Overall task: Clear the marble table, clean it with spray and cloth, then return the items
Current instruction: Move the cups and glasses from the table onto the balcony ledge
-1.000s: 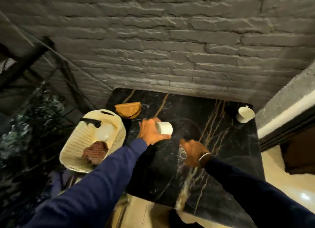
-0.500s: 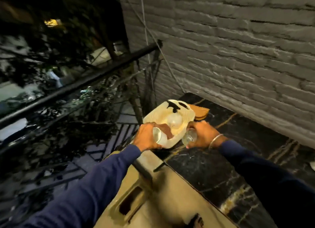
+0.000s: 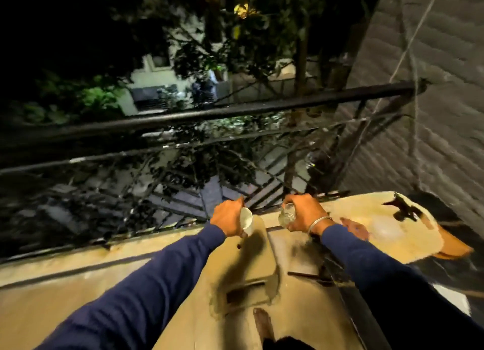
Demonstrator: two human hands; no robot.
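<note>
The black railing (image 3: pixel 209 114) spans the view ahead of you; the cream basket (image 3: pixel 387 234) lies below it at right; nearer you than the railing, your left hand (image 3: pixel 227 218) grips a white cup (image 3: pixel 246 220); your right hand (image 3: pixel 303 213) pinches a clear glass (image 3: pixel 286 215).

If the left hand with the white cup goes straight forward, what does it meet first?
Most likely the black railing just beyond the ledge; the left hand and white cup have nothing nearer ahead, though depth is unclear.
</note>
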